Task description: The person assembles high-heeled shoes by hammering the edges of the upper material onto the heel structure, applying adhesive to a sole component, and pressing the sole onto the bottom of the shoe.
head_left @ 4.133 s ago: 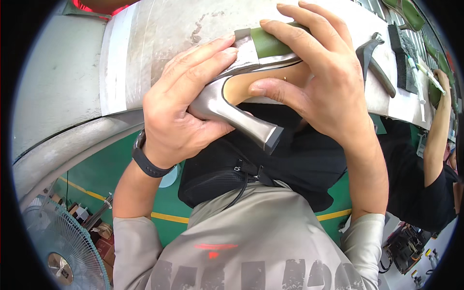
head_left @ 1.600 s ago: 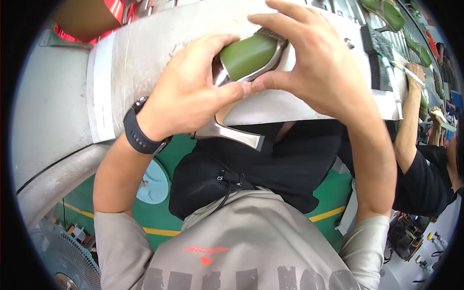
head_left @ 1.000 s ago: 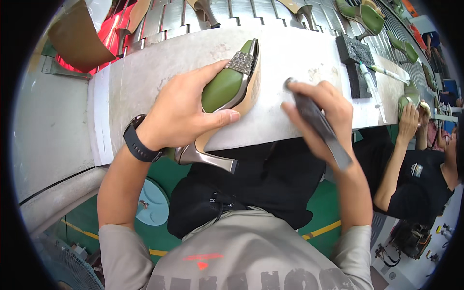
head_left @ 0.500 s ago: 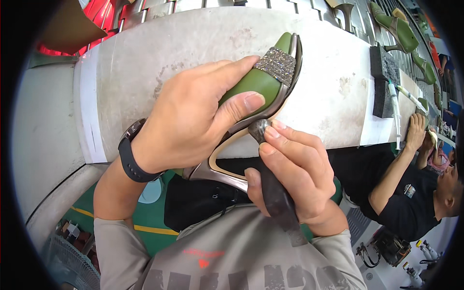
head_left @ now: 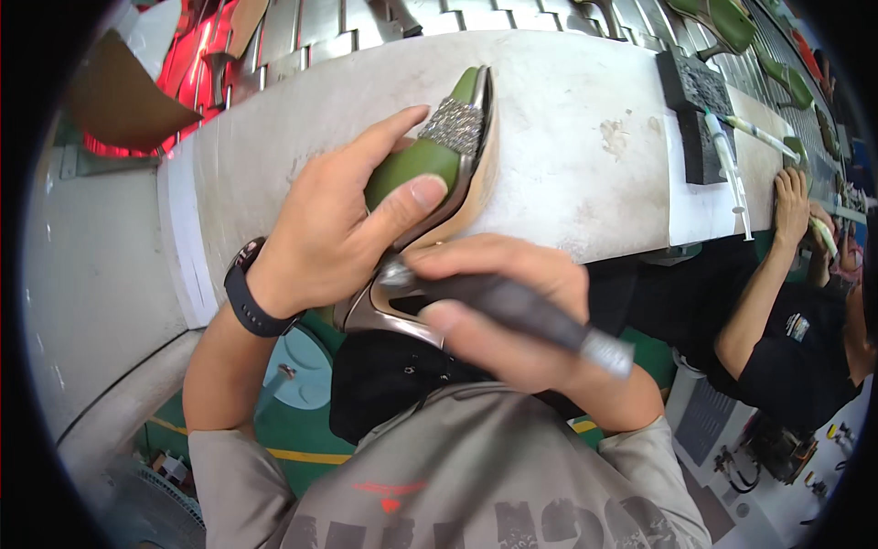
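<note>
A green high-heeled shoe [head_left: 413, 174] with a glittery band lies on its side over the worktable's front edge, toe pointing away from me. My left hand [head_left: 325, 220] is closed around its upper, thumb along the side near the sole edge. My right hand [head_left: 526, 352] grips a dark-handled tool [head_left: 512, 306] with shiny metal ends, somewhat blurred. One metal end touches or nearly touches the shoe's arch, close to my left wrist; exact contact cannot be seen. The bronze heel [head_left: 402, 325] projects toward my body.
The pale worktable [head_left: 567, 119] is stained. Syringes [head_left: 727, 169] lean by a black foam block [head_left: 688, 114] on the right. Beyond runs a slatted metal conveyor [head_left: 320, 32] bearing more shoes. A co-worker's arm [head_left: 759, 265] reaches in at right. A light-blue stool [head_left: 306, 366] stands below left.
My right hand and tool have swung left and turned, the tool now lying more sideways across the arch. The shoe and my left hand have shifted left in view.
</note>
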{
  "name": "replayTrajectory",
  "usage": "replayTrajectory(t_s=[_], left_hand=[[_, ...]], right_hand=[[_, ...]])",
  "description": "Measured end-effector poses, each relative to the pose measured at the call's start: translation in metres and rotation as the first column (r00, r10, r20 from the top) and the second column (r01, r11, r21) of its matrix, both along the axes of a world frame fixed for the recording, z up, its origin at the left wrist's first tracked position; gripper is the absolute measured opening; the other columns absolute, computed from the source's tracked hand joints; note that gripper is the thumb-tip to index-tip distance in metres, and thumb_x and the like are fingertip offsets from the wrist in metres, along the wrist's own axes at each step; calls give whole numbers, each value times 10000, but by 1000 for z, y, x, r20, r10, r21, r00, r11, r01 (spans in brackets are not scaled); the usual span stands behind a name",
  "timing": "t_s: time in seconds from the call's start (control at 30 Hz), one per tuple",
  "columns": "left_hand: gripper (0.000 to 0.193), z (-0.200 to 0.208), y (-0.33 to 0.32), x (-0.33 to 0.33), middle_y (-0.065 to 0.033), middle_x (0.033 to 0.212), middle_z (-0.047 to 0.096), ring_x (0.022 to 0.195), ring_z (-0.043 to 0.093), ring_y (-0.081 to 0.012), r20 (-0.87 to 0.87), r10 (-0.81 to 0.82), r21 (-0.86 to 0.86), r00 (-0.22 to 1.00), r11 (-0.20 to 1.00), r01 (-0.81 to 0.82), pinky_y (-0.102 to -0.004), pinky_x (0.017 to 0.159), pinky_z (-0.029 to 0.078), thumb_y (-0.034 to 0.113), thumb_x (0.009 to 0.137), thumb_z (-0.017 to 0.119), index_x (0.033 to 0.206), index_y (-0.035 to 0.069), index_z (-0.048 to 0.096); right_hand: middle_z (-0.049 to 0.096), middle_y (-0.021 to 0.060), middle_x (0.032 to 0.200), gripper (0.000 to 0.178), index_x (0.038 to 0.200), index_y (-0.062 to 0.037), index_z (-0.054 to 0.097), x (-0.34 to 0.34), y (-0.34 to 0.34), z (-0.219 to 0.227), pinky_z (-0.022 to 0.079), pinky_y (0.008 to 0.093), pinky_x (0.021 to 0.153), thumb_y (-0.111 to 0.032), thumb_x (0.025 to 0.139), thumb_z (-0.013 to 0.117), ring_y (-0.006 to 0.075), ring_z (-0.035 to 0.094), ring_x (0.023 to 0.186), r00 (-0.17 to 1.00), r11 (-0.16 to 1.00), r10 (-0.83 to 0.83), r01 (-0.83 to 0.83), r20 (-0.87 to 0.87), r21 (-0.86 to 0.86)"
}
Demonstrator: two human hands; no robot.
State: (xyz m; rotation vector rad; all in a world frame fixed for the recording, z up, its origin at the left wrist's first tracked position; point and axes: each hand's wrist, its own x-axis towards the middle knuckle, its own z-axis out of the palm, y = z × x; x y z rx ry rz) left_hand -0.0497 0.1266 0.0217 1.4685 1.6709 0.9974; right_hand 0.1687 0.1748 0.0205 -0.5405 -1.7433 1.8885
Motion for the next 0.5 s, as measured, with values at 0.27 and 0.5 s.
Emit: replayTrajectory(t_s=[0.27,0.5], left_hand=[[1116,12,26,26,-274,1209,673,1043,670,-469,-416,-100,-5,904,994,107,-453,923,542,278,707,906,1611,34,300],[1116,15,32,22,-279,1357,620,1149,657,-459,-359,-161,-84,919,987,140,-440,953,547,185,689,907,1607,-1,300]], right_hand=[[681,232,1212,328,1231,51,620,18,51,-18,572,418,970,-170,989,626,273,692,1090,886,745,-442,276,-140,-608],[662,246,1240,314,1224,56,610,3,63,-21,555,455,996,-159,996,595,292,670,1135,897,706,-429,257,-109,-661]])
